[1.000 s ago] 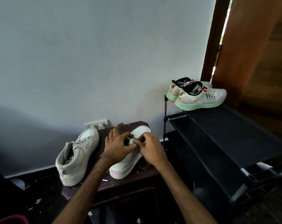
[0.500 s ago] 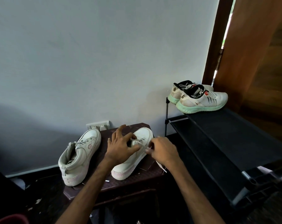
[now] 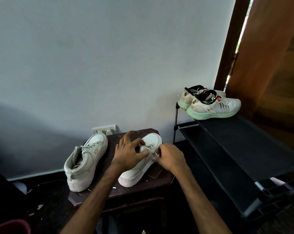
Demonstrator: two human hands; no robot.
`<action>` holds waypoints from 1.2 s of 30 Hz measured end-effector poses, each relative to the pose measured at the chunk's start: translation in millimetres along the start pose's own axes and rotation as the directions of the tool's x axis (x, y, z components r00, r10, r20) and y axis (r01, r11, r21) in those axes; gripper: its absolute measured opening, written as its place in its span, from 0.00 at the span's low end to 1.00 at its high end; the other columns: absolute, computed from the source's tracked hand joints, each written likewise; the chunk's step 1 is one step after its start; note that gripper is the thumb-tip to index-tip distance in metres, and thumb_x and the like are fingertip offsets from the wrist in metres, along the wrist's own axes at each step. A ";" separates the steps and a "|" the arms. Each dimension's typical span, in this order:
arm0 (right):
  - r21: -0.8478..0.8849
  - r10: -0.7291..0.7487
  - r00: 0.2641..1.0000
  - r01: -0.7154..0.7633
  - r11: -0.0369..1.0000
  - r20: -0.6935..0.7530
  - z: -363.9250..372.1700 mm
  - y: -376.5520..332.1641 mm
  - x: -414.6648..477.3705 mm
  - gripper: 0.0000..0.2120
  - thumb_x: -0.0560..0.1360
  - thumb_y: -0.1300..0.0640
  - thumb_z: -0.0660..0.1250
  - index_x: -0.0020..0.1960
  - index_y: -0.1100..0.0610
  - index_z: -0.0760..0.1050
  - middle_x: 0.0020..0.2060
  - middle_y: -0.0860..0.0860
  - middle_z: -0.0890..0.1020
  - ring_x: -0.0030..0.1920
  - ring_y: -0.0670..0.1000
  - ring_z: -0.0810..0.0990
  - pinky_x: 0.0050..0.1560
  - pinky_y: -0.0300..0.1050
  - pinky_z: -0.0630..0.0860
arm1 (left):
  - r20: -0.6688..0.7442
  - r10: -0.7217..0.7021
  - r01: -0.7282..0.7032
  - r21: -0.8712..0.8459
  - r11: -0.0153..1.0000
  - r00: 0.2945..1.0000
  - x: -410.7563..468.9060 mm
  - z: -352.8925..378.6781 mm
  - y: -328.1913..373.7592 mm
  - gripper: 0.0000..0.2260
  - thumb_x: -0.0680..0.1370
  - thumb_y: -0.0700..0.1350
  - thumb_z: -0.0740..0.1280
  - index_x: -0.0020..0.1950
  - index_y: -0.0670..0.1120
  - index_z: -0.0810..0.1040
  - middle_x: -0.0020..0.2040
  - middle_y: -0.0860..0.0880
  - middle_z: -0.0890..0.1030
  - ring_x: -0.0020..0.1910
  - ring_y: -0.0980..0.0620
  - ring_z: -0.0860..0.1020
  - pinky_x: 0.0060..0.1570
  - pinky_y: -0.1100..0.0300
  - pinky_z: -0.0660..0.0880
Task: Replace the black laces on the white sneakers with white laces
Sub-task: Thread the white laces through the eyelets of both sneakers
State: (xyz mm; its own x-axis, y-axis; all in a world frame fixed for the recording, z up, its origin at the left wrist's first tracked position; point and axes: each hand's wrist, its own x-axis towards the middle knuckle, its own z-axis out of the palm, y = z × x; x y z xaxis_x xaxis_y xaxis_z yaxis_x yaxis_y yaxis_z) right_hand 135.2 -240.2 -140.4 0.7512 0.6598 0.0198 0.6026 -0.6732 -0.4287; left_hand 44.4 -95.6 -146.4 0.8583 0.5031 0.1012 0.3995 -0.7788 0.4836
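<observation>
Two white sneakers stand on a small dark stool [image 3: 159, 179], toes toward the wall. The left sneaker [image 3: 85, 162] is laced with pale laces and nothing touches it. My left hand [image 3: 128, 153] lies over the tongue of the right sneaker [image 3: 151, 141], thumb and fingers curled on its upper. At that shoe's right side my right hand [image 3: 170, 157] pinches a white lace [image 3: 154, 154] near the eyelets. No black lace is visible.
A black shoe rack [image 3: 235, 149] stands to the right, carrying a pair of white running shoes with mint soles [image 3: 212, 105]. A wall socket [image 3: 105, 130] sits behind the stool. A wooden door is at the far right, a dark red rim at the bottom left.
My right hand drew out to the right of the shoe with the white lace, then came back in close to the eyelets. The left hand stayed on the sneaker.
</observation>
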 end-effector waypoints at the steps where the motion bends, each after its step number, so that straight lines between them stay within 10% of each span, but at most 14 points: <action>1: 0.112 -0.022 0.999 0.026 0.993 -0.036 -0.6 -5.0 2.3 0.13 0.75 0.47 0.71 0.52 0.55 0.80 0.50 0.50 0.82 0.46 0.49 0.79 0.44 0.43 0.73 | -0.003 0.003 -0.003 0.005 1.000 1.000 0.3 -0.4 0.6 0.29 0.62 0.70 0.57 0.58 0.59 0.76 0.76 0.52 0.56 0.73 0.45 0.59 0.70 0.41 0.62; 10: 0.206 -0.080 0.964 0.135 0.969 -0.254 14.9 -12.8 5.9 0.09 0.77 0.49 0.68 0.48 0.55 0.80 0.43 0.49 0.83 0.44 0.51 0.80 0.43 0.48 0.77 | -0.076 -0.036 0.027 -0.111 0.993 0.996 0.4 0.9 3.4 0.41 0.60 0.70 0.58 0.66 0.47 0.63 0.60 0.54 0.67 0.64 0.52 0.67 0.64 0.51 0.69; 17: -0.347 0.138 0.972 -0.065 0.936 0.191 6.4 -0.9 -5.0 0.17 0.75 0.53 0.69 0.63 0.56 0.76 0.61 0.53 0.79 0.61 0.56 0.78 0.57 0.50 0.74 | -0.056 -0.043 0.039 -0.074 0.997 0.997 -0.1 0.3 3.3 0.36 0.58 0.67 0.57 0.60 0.47 0.63 0.55 0.52 0.66 0.61 0.49 0.69 0.61 0.50 0.70; 28: 0.276 -0.032 0.994 0.060 0.959 -0.106 16.3 -9.8 9.2 0.08 0.75 0.49 0.71 0.47 0.55 0.81 0.43 0.51 0.84 0.43 0.52 0.82 0.44 0.50 0.79 | -0.083 -0.054 0.048 -0.071 0.996 0.995 -1.6 -0.3 4.0 0.40 0.59 0.71 0.56 0.61 0.45 0.64 0.54 0.53 0.62 0.60 0.50 0.66 0.61 0.53 0.69; 32: -0.098 0.064 0.998 -0.062 0.993 0.017 13.4 8.4 7.0 0.11 0.74 0.45 0.70 0.51 0.50 0.81 0.49 0.48 0.83 0.50 0.51 0.82 0.46 0.45 0.75 | -0.077 -0.059 0.052 -0.085 0.995 0.995 0.9 2.9 2.8 0.27 0.68 0.60 0.70 0.58 0.47 0.64 0.55 0.52 0.64 0.58 0.51 0.66 0.60 0.53 0.69; 36: -0.199 0.122 0.992 -0.125 0.972 -0.028 12.0 15.4 7.8 0.13 0.76 0.47 0.69 0.56 0.54 0.79 0.53 0.51 0.81 0.54 0.54 0.81 0.46 0.46 0.73 | 0.069 -0.244 0.235 -0.604 0.762 0.967 9.3 -9.8 -4.6 0.20 0.76 0.56 0.68 0.59 0.47 0.64 0.55 0.49 0.72 0.56 0.52 0.74 0.57 0.55 0.73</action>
State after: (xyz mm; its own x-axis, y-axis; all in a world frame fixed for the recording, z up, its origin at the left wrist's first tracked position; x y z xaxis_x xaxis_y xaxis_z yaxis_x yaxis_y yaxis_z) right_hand 147.1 -241.4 -157.7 0.8260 0.5636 -0.0076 0.5457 -0.8031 -0.2391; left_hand 47.4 -83.7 -139.2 0.7554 0.6503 -0.0803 0.3118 -0.2490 0.9169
